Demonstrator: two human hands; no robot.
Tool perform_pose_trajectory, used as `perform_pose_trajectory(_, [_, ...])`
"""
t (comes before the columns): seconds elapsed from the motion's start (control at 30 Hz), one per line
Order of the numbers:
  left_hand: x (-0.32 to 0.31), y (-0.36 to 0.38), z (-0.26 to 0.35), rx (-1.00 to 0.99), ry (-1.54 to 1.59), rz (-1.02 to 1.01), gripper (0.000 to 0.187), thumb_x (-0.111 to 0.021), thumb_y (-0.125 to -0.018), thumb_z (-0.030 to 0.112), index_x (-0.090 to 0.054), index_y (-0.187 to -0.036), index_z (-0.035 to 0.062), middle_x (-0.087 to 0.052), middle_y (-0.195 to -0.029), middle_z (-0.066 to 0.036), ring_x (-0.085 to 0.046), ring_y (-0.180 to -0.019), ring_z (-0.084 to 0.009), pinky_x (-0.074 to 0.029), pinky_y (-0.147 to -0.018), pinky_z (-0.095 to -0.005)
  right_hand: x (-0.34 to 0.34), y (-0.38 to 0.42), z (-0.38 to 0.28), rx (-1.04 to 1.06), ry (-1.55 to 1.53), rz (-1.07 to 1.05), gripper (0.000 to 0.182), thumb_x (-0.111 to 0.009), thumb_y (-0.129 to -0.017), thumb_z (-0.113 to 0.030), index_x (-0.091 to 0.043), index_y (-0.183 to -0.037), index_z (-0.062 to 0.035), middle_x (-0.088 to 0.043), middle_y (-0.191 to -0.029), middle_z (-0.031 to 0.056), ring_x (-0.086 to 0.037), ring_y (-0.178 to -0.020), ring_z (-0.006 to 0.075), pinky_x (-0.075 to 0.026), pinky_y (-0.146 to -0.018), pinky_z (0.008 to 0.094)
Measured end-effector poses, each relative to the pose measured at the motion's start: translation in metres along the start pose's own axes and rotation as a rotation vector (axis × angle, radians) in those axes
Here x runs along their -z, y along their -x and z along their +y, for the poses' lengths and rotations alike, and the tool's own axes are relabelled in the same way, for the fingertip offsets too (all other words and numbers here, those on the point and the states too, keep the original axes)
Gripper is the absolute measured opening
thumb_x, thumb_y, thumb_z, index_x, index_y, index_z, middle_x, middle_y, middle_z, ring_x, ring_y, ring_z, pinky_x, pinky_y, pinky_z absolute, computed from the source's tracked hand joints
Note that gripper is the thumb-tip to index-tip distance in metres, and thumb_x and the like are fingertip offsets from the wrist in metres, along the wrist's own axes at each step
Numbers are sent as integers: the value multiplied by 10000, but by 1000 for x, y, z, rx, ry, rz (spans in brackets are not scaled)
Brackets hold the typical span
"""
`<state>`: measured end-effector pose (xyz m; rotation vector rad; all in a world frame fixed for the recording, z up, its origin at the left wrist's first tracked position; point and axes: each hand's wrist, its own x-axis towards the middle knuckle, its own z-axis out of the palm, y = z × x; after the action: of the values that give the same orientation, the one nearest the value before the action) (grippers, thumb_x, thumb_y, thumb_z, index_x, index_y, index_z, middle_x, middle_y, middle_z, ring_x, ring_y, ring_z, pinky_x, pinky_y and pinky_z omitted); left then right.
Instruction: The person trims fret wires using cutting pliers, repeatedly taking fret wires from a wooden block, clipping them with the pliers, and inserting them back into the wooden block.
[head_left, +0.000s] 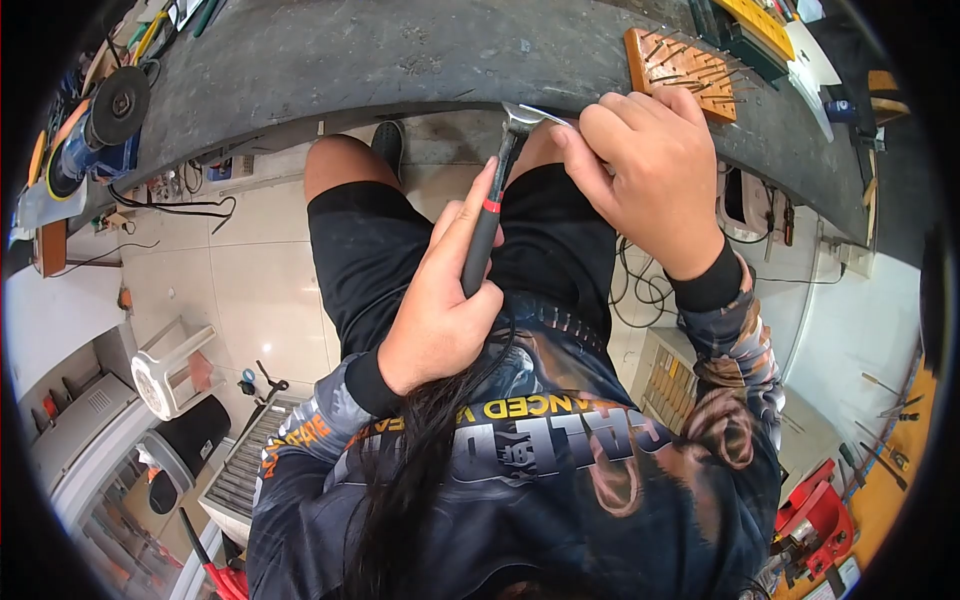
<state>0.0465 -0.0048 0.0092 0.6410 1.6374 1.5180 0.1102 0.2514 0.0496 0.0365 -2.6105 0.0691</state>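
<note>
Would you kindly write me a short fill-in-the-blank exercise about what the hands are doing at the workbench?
1. The left hand grips the handle of a ____.
2. The right hand rests at the edge of the grey ____.
3. The wooden block beside the right hand is studded with ____.
4. The hammer handle is black with a ____ band.

Missing words: hammer; workbench; nails; red

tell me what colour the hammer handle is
Black with a red band, on the hammer in the left hand; head view.
</note>
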Motion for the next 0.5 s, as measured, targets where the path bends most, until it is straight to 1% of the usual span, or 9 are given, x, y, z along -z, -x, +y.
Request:
perform_pose_trajectory(0.1, [-2, 0, 1, 31, 45, 9, 1056, -482, -826, -117, -318, -1855, 51, -542, -1296, -27, -478, -990, -99, -447, -856, -227, -4, -2, 2, 50, 52, 33, 355, -861, -989, -281, -621, -774, -134, -661, -758, 28, -679, -752, 260, -496, -845, 421])
perform_pose_trajectory(0.2, [-7, 3, -1, 54, 105, 17, 1056, -487, -818, -120, -323, -1850, 41, -544, -1289, -23, -479, -984, -99, -448, -860, -229, -15, 2, -2, 23, 67, 33, 347, -866, -982, -280, -627, -774, -138, -668, -749, 27, -677, -742, 261, -504, -850, 419])
perform_pose_trajectory(0.33, [-5, 3, -1, 61, 94, 55, 1042, -505, -824, -114, -346, -1842, 45, -550, -1283, -26, -489, -973, -105, -458, -846, -238, -14, -1, -4, 7, 62, 12, 351, -868, -982, -270, -620, -774, -134, -679, -738, 30, -678, -731, 264, -510, -854, 424])
perform_pose_trajectory(0.4, [1, 3, 4, 106, 316, -70, 1089, -543, -852, -93, -270, -1885, 116, -533, -1270, -57, -540, -971, -132, -496, -867, -271, -7, -8, 1, 6, 13, 34, 305, -879, -982, -262, -652, -837, -119, -703, -804, 20, -681, -760, 259, -506, -855, 422])
perform_pose_trajectory(0.43, [3, 1, 8, 102, 317, -62, 1089, -543, -852, -93, -270, -1885, 116, -533, -1270, -57, -540, -971, -132, -496, -867, -271, -6, -11, 0, 15, 10, 36, 305, -879, -982, -262, -652, -837, -119, -703, -804, 20, -681, -760, 259, -506, -855, 422])
perform_pose_trajectory(0.5, [6, -2, 14, 241, 681, -175, 1116, -558, -844, -102, -240, -1890, 121, -533, -1279, -68, -542, -923, -130, -500, -824, -280, -2, -13, -2, -92, -272, 116, 189, -880, -981, -189, -719, -969, -92, -723, -916, 26, -702, -848, 256, -505, -868, 410])
